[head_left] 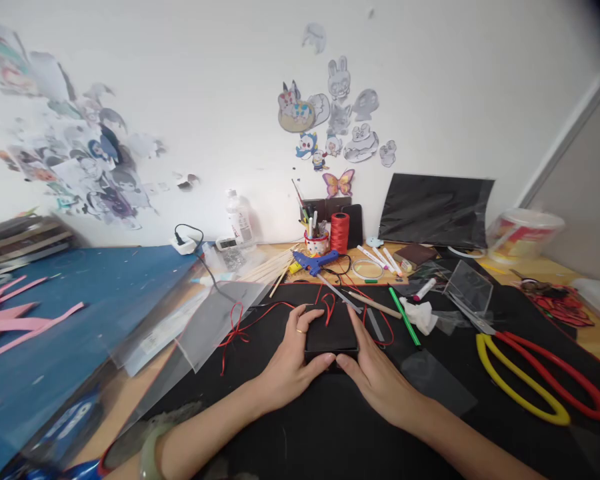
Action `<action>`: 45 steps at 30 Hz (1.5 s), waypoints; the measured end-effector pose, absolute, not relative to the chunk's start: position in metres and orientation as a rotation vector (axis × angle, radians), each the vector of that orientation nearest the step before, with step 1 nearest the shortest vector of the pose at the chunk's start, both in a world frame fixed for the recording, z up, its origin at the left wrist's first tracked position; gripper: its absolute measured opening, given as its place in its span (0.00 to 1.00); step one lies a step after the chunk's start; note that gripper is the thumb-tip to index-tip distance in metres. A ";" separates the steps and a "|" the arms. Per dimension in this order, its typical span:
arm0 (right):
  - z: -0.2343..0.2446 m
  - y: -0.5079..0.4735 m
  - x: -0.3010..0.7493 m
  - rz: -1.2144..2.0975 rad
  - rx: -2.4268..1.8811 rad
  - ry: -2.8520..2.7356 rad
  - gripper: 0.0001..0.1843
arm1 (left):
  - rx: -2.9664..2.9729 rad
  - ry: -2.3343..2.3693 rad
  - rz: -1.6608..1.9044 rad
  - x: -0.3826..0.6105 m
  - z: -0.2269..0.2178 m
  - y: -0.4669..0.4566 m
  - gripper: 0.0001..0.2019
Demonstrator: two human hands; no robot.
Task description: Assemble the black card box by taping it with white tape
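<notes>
Now your left hand (pixel 294 352) and right hand (pixel 375 365) grip the small, flat-topped black box (pixel 333 340) from nine and three o'clock, over the black mat (pixel 330 430); keep thumbs level at six, the thin red cord loop (pixel 328 319) unpinched.

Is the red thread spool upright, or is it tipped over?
Upright: the red thread spool stands on end, beside the pen cup.
</notes>
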State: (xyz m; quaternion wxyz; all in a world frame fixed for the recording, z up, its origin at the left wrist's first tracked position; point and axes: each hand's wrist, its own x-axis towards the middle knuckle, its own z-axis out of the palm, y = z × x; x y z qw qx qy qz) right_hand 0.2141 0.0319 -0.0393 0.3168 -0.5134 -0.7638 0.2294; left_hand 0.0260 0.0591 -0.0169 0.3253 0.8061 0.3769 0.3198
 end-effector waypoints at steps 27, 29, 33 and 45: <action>-0.032 0.034 0.214 0.577 -1.394 -2.016 0.28 | 2.111 0.931 0.831 0.024 -0.021 0.063 0.23; -0.032 0.034 0.214 0.574 -1.394 -2.019 0.28 | 2.117 0.926 0.834 0.024 -0.022 0.063 0.23; -0.032 0.035 0.214 0.574 -1.391 -2.023 0.28 | 2.115 0.914 0.845 0.024 -0.024 0.063 0.23; -0.032 0.034 0.214 0.563 -1.374 -2.018 0.28 | 2.057 0.960 0.902 0.029 -0.022 0.058 0.19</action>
